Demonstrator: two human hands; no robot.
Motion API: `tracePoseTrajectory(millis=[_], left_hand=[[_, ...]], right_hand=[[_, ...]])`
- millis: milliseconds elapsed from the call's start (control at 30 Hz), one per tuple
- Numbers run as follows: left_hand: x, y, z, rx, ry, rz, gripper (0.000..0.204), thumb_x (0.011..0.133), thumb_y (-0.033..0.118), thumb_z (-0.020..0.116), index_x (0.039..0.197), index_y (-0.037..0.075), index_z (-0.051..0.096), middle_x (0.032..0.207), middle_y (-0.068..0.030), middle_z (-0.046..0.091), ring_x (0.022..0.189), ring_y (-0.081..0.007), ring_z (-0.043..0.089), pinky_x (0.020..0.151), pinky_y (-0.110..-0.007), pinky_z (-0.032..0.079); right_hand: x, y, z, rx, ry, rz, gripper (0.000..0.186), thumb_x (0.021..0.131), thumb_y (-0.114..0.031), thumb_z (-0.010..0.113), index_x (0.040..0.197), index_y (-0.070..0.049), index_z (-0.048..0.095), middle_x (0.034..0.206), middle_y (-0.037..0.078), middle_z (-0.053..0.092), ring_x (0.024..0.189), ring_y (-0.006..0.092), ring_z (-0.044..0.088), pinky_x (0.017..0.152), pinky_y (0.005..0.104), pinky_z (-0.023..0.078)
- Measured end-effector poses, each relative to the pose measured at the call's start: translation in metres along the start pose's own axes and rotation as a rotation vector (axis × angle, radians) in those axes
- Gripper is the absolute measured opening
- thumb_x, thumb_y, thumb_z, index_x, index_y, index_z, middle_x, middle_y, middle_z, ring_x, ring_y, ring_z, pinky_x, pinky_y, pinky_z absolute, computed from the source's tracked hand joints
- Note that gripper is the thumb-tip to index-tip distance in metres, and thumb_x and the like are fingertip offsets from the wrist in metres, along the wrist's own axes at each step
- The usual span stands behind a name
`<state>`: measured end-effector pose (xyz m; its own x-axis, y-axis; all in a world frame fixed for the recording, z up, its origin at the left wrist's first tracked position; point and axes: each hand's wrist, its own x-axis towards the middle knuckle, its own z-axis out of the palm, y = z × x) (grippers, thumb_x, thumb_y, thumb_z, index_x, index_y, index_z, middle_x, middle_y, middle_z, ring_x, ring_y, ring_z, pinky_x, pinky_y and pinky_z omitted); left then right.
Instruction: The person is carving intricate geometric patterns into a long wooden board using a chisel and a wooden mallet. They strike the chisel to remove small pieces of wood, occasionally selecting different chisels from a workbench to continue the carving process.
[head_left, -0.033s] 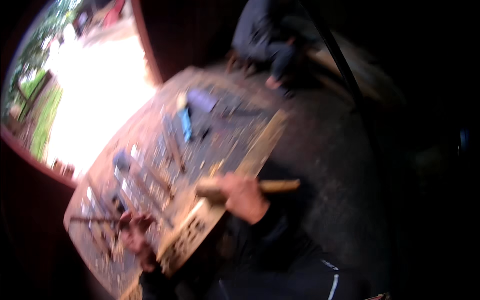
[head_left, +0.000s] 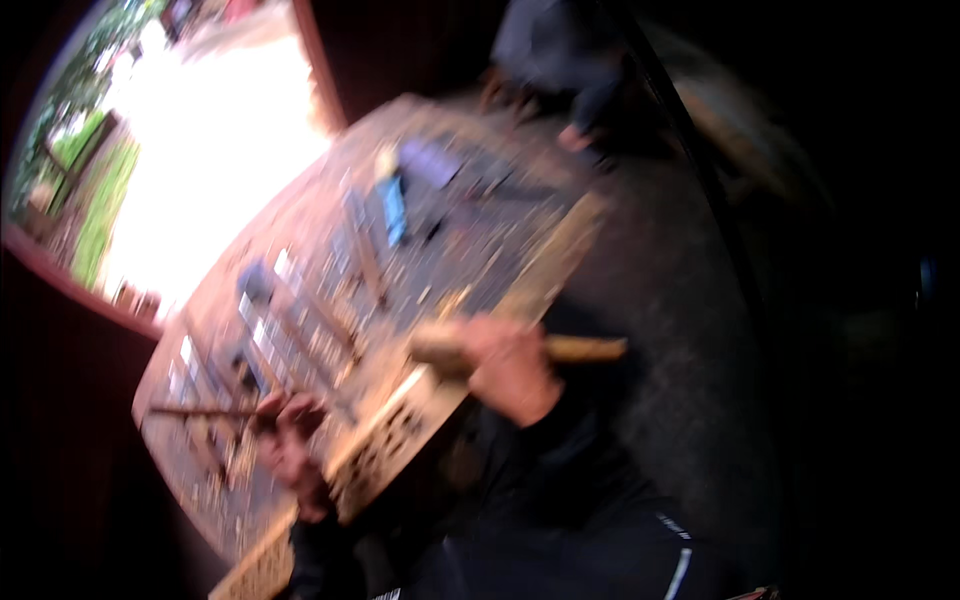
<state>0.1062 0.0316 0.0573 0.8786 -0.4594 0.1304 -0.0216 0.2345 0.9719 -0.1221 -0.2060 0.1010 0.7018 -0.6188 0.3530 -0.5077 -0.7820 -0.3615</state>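
My right hand [head_left: 512, 370] is wrapped round a wooden mallet [head_left: 437, 350]; its thick pale end points left and a thinner yellowish end sticks out to the right. It is over the near edge of a long wooden board [head_left: 385, 450] with a cut-out pattern in its side. Left of it, my left hand [head_left: 288, 440] holds a thin dark rod-like tool [head_left: 205, 411] that reaches leftward from the fingers. Motion blur hides the tool's tip and the exact grip. Beyond both hands, several chisels [head_left: 325, 320] with shiny blades and wooden handles lie side by side.
Wood chips are scattered over the dark work surface [head_left: 470, 235]. Farther back are a blue object [head_left: 393, 212] and a purple one [head_left: 430, 163]. A seated person [head_left: 560, 60] is beyond the far right. A bright doorway [head_left: 220, 150] opens at the left.
The whole scene has shifted rightward and slightly up in the picture. Both hands keep their holds on the mallet and the thin tool.
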Motion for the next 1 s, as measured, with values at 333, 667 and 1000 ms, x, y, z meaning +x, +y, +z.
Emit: tracePoseTrajectory(millis=[333, 667, 1000], left_hand=[[-0.088, -0.033, 0.035, 0.127, -0.107, 0.042, 0.022, 0.120, 0.004, 0.056, 0.141, -0.002, 0.053, 0.126, -0.0200, 0.077, 0.108, -0.0244, 0.079, 0.097, -0.037, 0.065], [-0.096, -0.040, 0.046, 0.186, -0.234, 0.104, 0.025, 0.115, -0.006, 0.059, 0.140, -0.004, 0.059, 0.127, -0.0212, 0.078, 0.120, -0.0286, 0.077, 0.109, -0.042, 0.061], [-0.098, -0.045, 0.047, 0.160, -0.207, 0.086, 0.022, 0.111, -0.010, 0.063, 0.133, -0.007, 0.065, 0.126, -0.0229, 0.081, 0.116, -0.0245, 0.078, 0.104, -0.036, 0.062]], right_hand=[[-0.006, 0.010, -0.002, -0.096, -0.194, 0.068, 0.068, 0.076, 0.003, 0.082, 0.141, -0.011, 0.071, 0.119, 0.012, 0.078, 0.105, 0.0364, 0.077, 0.089, 0.0484, 0.061], [-0.004, 0.014, -0.004, -0.109, -0.183, 0.066, 0.066, 0.076, 0.003, 0.081, 0.140, -0.010, 0.071, 0.122, 0.012, 0.079, 0.105, 0.0359, 0.078, 0.089, 0.0480, 0.062], [-0.004, 0.013, -0.002, -0.094, -0.171, 0.068, 0.065, 0.077, 0.002, 0.082, 0.139, -0.010, 0.072, 0.126, 0.012, 0.079, 0.109, 0.0358, 0.077, 0.092, 0.0478, 0.062]])
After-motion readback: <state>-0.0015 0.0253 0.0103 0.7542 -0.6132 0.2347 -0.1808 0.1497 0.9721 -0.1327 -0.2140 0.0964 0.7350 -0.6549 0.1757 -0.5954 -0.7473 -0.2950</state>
